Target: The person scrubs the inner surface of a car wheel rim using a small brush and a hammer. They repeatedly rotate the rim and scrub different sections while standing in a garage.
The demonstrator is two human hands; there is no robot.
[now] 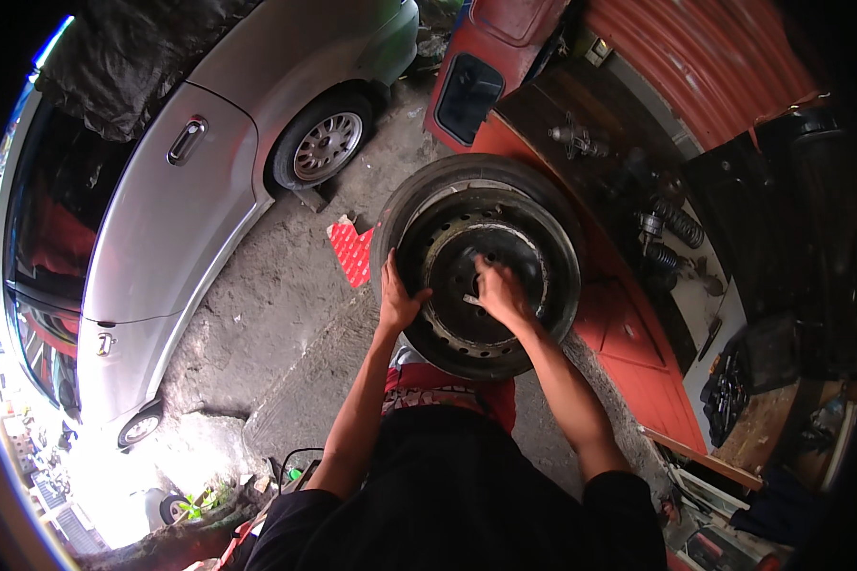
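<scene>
In front of me is a black tire (419, 197) with a dark steel wheel rim (459, 357), ringed by small holes. My left hand (399, 297) rests at the left side of the rim, fingers stretched and thumb spread apart. Over the centre of the rim, my right hand (501, 290) has its fingers curled down by the hub holes. A small pale piece (471, 300) shows beside that hand; whether it is held or part of the rim is unclear. The fingertips of the right hand are partly hidden.
A silver car (176, 200) stands on the left, its wheel (328, 146) on the concrete floor (257, 295). A red patterned piece of card (351, 251) lies near the tire. To the right, a bench (728, 357) carries coil springs (678, 224) and other parts beside red panels (628, 352).
</scene>
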